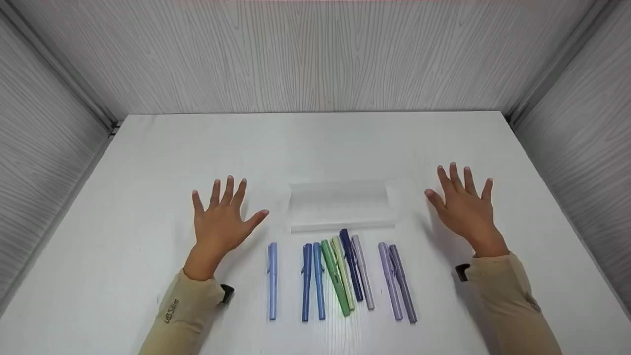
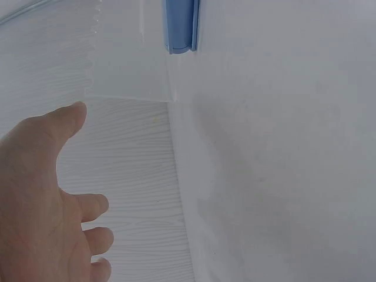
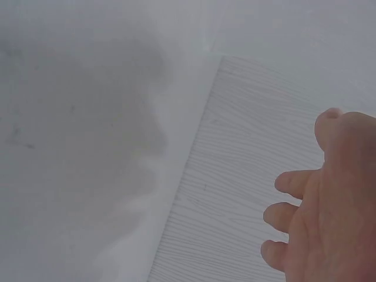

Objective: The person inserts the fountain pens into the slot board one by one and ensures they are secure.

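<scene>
My left hand is spread flat over the white table, fingers straight and thumb out, holding nothing. Nearest to it lies a light blue pen, whose end also shows in the left wrist view. On the other side, my right hand has its fingers spread too, with nothing in it. Between the hands sits a translucent tray. In front of it lie a blue pen, a green pen, a navy pen, a lavender pen, a dark purple pen and several others.
The white table meets a pale wood-grain wall panel at the back. Similar panels stand left and right. Some middle pens lie slanted against one another, among them a pale yellow-green pen and a pale lilac pen.
</scene>
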A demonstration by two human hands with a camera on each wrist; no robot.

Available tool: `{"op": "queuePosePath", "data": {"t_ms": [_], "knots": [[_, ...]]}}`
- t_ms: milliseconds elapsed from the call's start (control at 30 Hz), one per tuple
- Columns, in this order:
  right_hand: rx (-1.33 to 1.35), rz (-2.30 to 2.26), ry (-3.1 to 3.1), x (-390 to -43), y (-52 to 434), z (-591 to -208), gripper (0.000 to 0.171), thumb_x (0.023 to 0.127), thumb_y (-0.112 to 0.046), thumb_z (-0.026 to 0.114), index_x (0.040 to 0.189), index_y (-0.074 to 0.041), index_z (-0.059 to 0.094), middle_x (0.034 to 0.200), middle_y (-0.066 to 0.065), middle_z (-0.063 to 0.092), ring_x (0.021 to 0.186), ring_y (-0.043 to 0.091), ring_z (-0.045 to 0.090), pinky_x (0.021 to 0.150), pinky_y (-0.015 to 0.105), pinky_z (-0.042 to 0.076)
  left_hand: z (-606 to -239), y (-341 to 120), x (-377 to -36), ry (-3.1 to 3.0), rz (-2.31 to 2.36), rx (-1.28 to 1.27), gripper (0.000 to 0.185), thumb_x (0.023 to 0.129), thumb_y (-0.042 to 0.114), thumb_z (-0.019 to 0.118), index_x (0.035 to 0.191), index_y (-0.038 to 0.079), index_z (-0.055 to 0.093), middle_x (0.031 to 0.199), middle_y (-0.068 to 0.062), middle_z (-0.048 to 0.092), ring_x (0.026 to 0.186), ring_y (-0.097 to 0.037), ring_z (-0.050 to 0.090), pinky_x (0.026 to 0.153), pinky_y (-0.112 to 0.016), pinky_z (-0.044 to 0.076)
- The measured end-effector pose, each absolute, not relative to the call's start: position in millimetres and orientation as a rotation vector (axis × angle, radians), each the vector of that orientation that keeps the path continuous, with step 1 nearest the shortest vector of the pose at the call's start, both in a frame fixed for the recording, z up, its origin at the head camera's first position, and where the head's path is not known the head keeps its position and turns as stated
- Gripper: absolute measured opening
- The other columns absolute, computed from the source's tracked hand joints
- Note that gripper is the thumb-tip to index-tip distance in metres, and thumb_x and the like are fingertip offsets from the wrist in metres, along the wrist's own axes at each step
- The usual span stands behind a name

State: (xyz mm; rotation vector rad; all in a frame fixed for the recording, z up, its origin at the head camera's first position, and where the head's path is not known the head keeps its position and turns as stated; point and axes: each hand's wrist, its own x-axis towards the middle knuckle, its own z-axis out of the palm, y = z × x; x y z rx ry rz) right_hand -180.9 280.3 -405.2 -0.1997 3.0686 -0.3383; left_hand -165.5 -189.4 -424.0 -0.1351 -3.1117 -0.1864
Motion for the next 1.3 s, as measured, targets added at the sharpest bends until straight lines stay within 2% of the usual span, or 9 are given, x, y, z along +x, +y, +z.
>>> {"op": "queuePosePath", "data": {"t_ms": [633,1067,1300], "knots": [[-0.234,-0.261,3.098,-177,280,-403,0.080,0.098,-0.065,0.023,0.156,-0.013,0.007,0.161,0.020,0.003,0.148,0.044,0.000,0.108,0.071,-0.010,-419,-183,-173,-3.110,-0.223,-0.183,0.089,0.088,0.075,0.035,0.156,0.020,0.016,0.162,-0.011,0.011,0.150,-0.036,0.009,0.112,-0.067,-0.007],[-0.298,-0.234,3.113,-165,268,-403,0.077,0.098,-0.063,0.028,0.156,-0.016,0.010,0.162,0.017,0.007,0.148,0.042,0.006,0.111,0.070,-0.001,-417,-166,-183,-3.061,-0.254,-0.266,0.086,0.089,0.072,0.039,0.155,0.022,0.018,0.161,-0.010,0.015,0.150,-0.033,0.011,0.114,-0.065,-0.004],[-0.360,-0.209,3.142,-155,260,-403,0.074,0.098,-0.060,0.032,0.156,-0.016,0.015,0.161,0.017,0.014,0.147,0.042,0.013,0.111,0.069,0.006,-418,-155,-188,-3.060,-0.282,-0.325,0.085,0.088,0.072,0.039,0.155,0.023,0.019,0.161,-0.008,0.017,0.150,-0.032,0.012,0.115,-0.064,-0.003]]}}
